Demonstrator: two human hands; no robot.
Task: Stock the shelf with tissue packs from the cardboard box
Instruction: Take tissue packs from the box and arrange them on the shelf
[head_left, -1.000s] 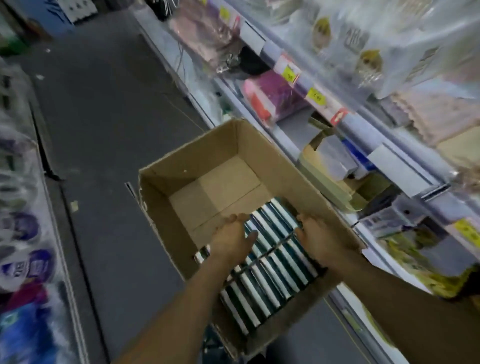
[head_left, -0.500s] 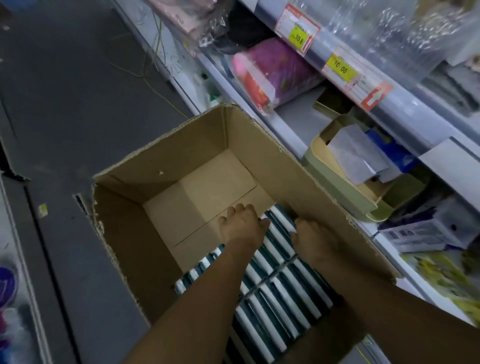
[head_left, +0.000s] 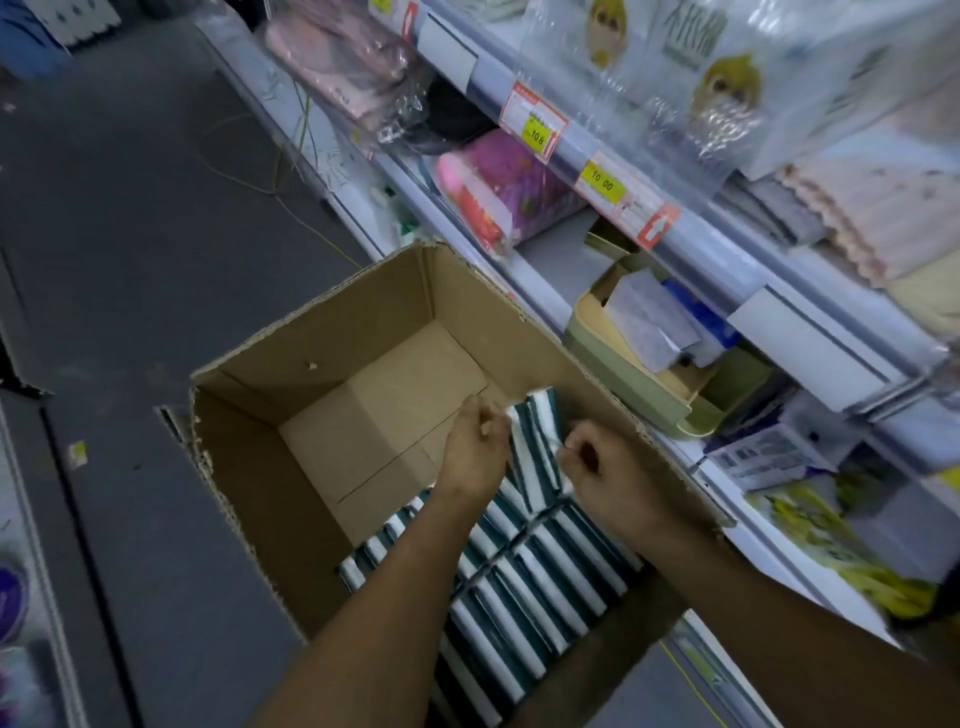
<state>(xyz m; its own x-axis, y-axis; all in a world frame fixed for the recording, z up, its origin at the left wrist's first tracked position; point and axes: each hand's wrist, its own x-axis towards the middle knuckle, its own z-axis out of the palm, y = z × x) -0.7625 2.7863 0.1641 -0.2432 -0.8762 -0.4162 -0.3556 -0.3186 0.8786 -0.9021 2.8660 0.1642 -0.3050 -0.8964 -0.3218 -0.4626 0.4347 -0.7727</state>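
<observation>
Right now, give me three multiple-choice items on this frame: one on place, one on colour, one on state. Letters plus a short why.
1. Where do the remaining tissue packs lie in the cardboard box?
A. far end
B. near end, by the person
C. all over the bottom

2. What colours are the packs?
A. dark teal and white
B. pink and yellow
C. plain brown

3. What are the hands doing?
A. hanging idle
B. pressing the box wall
C. gripping a bundle of packs

Answers:
B, the far box bottom is bare cardboard.
A, striped edges show.
C, left hand and right hand curl round its ends.
</observation>
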